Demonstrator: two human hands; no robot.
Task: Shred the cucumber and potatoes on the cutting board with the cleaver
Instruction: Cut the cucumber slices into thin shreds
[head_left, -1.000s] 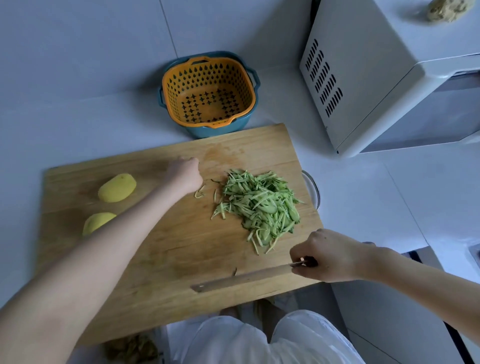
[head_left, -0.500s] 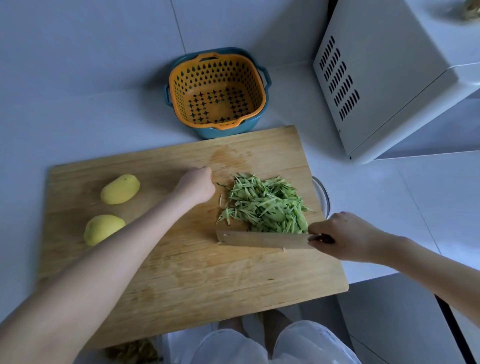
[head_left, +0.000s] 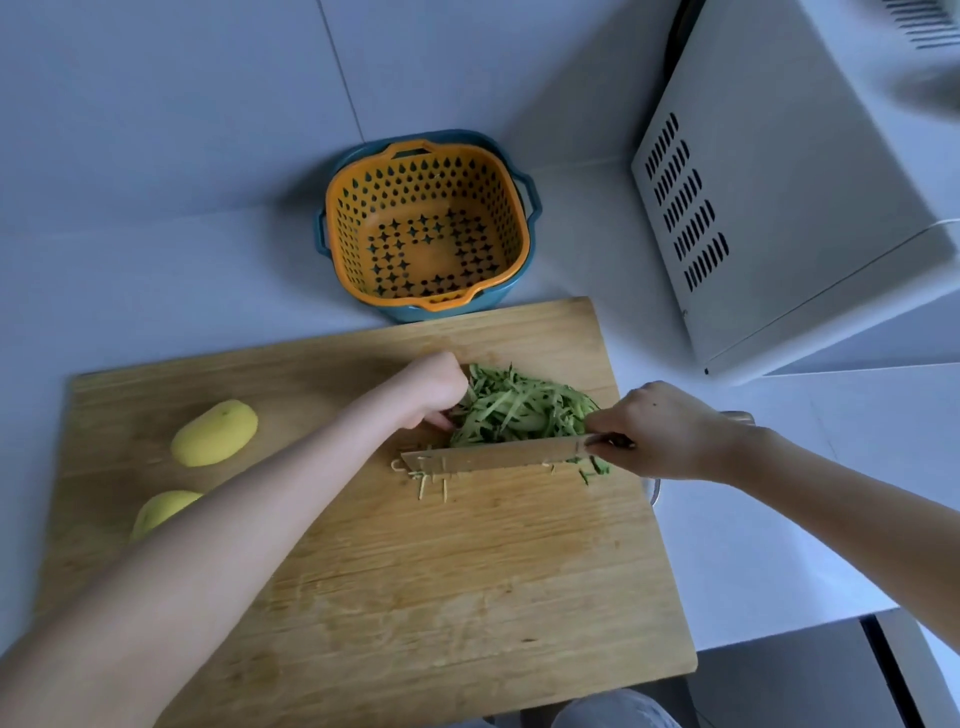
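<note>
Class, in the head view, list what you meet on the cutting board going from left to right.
Nearer potato → farther potato → left hand → cucumber shreds → right hand, which grips the cleaver.

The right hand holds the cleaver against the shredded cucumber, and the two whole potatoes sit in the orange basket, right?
No. The head view shows both potatoes lying on the cutting board, left side, not in the orange basket. The right hand does hold the cleaver against the shredded cucumber.
</note>
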